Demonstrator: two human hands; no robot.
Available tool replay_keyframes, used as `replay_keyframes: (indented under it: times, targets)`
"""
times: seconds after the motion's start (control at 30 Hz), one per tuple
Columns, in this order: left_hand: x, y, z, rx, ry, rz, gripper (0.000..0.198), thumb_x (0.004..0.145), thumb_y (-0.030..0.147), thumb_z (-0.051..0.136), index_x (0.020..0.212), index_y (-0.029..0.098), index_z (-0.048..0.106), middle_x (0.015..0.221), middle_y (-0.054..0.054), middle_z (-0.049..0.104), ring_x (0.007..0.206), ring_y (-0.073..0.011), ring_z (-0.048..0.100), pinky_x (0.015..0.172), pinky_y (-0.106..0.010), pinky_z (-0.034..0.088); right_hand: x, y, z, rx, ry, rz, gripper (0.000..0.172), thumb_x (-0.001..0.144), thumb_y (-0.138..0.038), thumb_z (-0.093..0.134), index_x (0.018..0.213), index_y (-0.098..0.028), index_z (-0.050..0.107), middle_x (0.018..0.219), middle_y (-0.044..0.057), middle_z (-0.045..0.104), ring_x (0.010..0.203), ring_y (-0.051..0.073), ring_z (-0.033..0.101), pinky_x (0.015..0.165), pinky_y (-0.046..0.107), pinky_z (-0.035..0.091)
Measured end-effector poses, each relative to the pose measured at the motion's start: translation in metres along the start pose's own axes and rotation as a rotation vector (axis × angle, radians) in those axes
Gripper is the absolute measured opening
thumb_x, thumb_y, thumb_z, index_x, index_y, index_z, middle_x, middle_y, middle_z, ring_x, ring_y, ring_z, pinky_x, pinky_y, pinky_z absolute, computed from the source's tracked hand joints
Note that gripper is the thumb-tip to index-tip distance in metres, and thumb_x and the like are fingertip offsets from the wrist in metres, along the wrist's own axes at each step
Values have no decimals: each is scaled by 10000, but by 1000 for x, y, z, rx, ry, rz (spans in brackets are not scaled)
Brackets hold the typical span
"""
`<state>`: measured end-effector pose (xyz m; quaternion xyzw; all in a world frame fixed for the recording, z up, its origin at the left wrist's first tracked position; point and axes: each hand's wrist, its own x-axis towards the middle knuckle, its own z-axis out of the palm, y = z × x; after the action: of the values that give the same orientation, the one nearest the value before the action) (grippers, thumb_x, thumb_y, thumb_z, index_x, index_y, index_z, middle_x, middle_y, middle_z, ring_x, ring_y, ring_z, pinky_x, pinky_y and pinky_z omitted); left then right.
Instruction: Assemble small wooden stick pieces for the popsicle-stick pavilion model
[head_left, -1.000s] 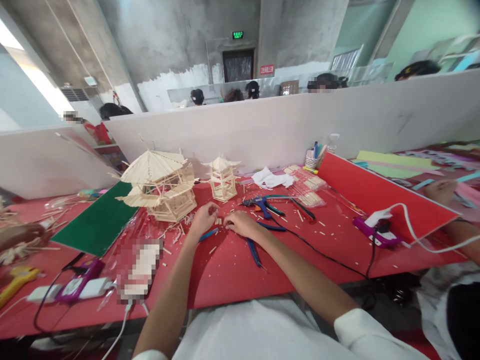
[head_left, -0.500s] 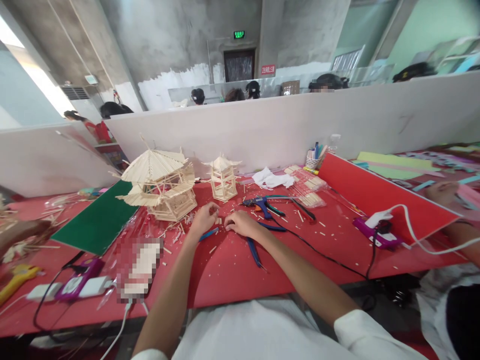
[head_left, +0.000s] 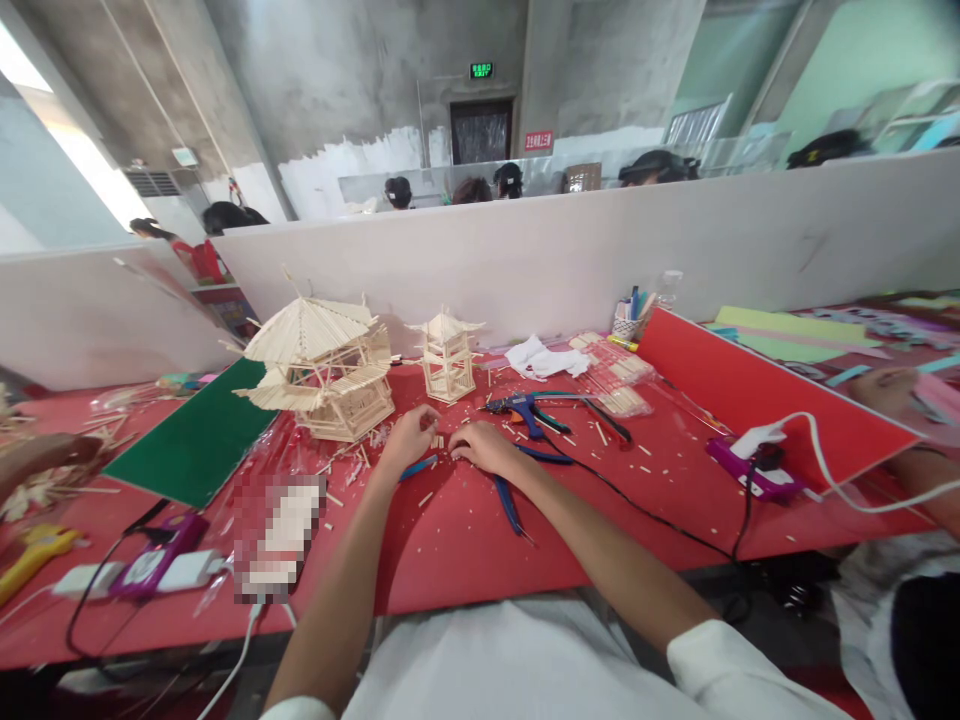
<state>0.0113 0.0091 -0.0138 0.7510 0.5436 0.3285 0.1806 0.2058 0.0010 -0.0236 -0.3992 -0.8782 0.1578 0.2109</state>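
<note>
My left hand (head_left: 409, 440) rests on the red tabletop with its fingers curled together. Close on its right, my right hand (head_left: 481, 446) is closed too, fingertips bent down to the table. A small piece of pale wooden sticks (head_left: 439, 441) shows between the two hands; the fingers hide whatever they pinch. A blue tool (head_left: 418, 467) sticks out beneath my left hand. Blue tweezers (head_left: 508, 505) lie just below my right hand. Beyond the hands stand a large stick pavilion (head_left: 322, 370) and a smaller stick tower (head_left: 448, 357).
A blue glue gun (head_left: 525, 408) and its black cord lie to the right. Stick packs (head_left: 619, 375), a white cloth (head_left: 546, 357), a red board (head_left: 757, 390) and a green board (head_left: 195, 435) surround the work area. Power strips (head_left: 754, 468) sit at both sides. Neighbours' hands show at both edges.
Both hands stay almost in place, with only slight finger movement. The view has shifted very slightly.
</note>
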Motion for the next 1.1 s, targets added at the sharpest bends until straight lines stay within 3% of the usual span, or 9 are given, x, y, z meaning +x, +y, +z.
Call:
replay_keyframes:
  times: [0.3, 0.53, 0.7, 0.83, 0.97, 1.1]
  targets:
    - [-1, 6, -3, -85, -5, 15, 112, 819, 209, 558, 870, 169, 650, 843, -43, 701, 792, -170, 643, 769, -273, 486, -1, 1, -1, 35, 45, -35, 109, 834, -184, 701, 873, -234, 789, 860, 57, 770, 840, 208, 701, 748, 259, 432]
    - [-4, 23, -11, -379, -25, 69, 191, 806, 339, 625, 829, 150, 644, 774, -30, 682, 723, -151, 620, 711, -259, 484, -4, -10, -9, 326, 172, -37, 169, 881, -330, 649, 882, -179, 723, 825, 43, 742, 738, 169, 662, 675, 234, 422]
    - [-6, 31, -12, -420, -52, 86, 213, 812, 365, 621, 837, 154, 636, 773, -29, 678, 722, -155, 627, 705, -262, 493, -2, -11, -8, 444, 191, -40, 170, 868, -316, 623, 797, -168, 667, 750, 13, 700, 673, 146, 611, 640, 224, 404]
    - [-8, 28, -21, -162, -109, 127, 194, 822, 332, 603, 918, 167, 639, 860, -47, 695, 766, -164, 631, 715, -260, 476, -1, -7, -11, 464, 212, 16, 151, 846, -275, 605, 741, -167, 624, 693, 10, 674, 643, 145, 602, 621, 223, 401]
    - [-16, 20, -38, 261, -310, 112, 171, 763, 292, 651, 909, 203, 653, 864, -49, 706, 771, -189, 633, 674, -258, 425, -2, -1, -16, 427, 270, 55, 124, 841, -259, 591, 756, -173, 618, 700, 12, 676, 664, 152, 622, 631, 227, 405]
    - [-21, 11, -46, 363, -538, 4, 193, 688, 262, 702, 867, 209, 654, 825, -40, 717, 735, -194, 648, 605, -248, 385, -1, 0, -15, 380, 284, 70, 119, 840, -262, 601, 763, -174, 625, 715, 18, 683, 685, 154, 632, 648, 230, 408]
